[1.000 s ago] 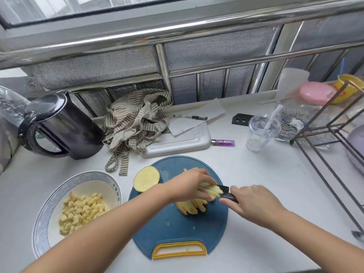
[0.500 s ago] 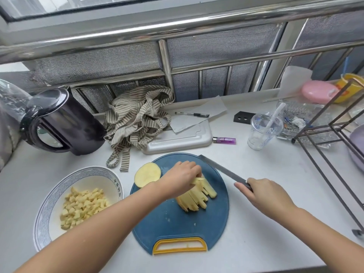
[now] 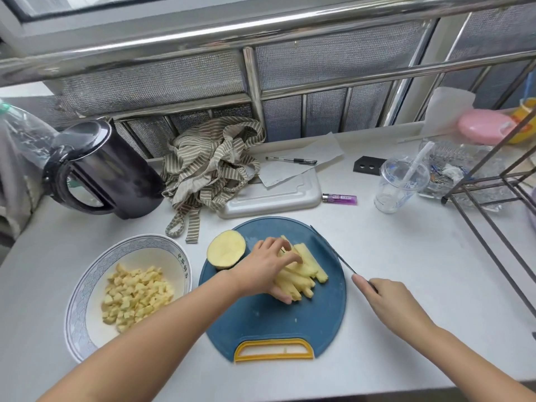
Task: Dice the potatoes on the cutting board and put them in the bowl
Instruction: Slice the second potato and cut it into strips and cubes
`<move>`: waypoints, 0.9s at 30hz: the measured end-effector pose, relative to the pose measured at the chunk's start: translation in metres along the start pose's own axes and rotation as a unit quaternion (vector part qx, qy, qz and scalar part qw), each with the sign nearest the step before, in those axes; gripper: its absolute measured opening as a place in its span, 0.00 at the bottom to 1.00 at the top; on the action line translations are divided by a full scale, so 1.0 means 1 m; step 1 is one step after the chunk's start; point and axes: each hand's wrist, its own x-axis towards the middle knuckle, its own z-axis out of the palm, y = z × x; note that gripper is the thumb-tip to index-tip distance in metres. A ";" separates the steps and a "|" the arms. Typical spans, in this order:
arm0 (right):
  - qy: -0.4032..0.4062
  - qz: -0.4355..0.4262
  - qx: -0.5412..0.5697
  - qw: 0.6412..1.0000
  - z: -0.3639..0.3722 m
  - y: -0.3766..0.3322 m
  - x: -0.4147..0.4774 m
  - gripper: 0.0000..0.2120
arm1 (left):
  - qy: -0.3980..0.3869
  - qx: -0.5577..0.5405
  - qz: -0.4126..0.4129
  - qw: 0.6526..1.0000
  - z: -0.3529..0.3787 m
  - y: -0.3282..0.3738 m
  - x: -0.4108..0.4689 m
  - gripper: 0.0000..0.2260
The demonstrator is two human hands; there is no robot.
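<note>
A round blue cutting board (image 3: 275,320) with a yellow handle lies on the counter. On it sit a potato half (image 3: 225,252), cut face up, and a bundle of potato sticks (image 3: 304,274). My left hand (image 3: 266,269) grips the sticks from the left, fingers curled over them. My right hand (image 3: 388,303) holds a knife (image 3: 330,249) by its handle at the board's right edge, blade pointing up-left, clear of the sticks. A white bowl (image 3: 87,274) with a blue rim, left of the board, holds diced potato (image 3: 136,297).
A black kettle (image 3: 107,169) stands at the back left. A striped cloth (image 3: 211,166), a white tray (image 3: 275,195), a purple lighter (image 3: 339,198) and a clear cup (image 3: 400,184) lie behind the board. A metal rack (image 3: 493,210) stands at the right.
The knife has lifted off the potato sticks and swung out to the right. My left hand has shifted over the sticks and gathered them.
</note>
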 end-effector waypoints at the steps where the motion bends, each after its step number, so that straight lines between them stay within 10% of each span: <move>1: -0.006 0.003 0.012 1.000 0.004 0.000 -0.001 0.25 | -0.004 0.001 0.002 1.000 0.001 -0.002 -0.001 0.38; 10: 0.013 0.039 0.094 0.995 0.011 0.008 -0.005 0.25 | -0.146 0.107 0.091 0.979 -0.009 -0.001 0.040 0.56; 27: 0.016 0.049 0.159 0.986 0.076 -0.011 -0.036 0.25 | 0.031 -0.040 -0.111 0.993 0.031 -0.004 0.010 0.43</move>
